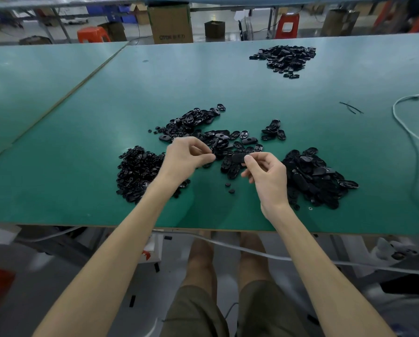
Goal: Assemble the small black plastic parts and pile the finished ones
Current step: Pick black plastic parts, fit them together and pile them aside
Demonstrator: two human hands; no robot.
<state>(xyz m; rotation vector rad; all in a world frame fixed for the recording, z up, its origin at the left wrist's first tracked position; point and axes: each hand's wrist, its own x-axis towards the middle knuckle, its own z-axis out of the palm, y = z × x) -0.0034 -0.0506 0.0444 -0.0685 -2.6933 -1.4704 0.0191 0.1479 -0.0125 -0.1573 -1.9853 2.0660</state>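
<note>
Bare left hand (189, 156) and right hand (268, 176), short trimmed thumbnail on the right, forearms (120, 251) bare up to frame edge, slim wrists, olive-brown shorts (196, 312), plain, one colour, loose wrinkled cloth, hems above bare knees (201, 249)

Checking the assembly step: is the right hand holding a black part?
Yes, the right hand pinches an oval black part between thumb and fingers.
</note>
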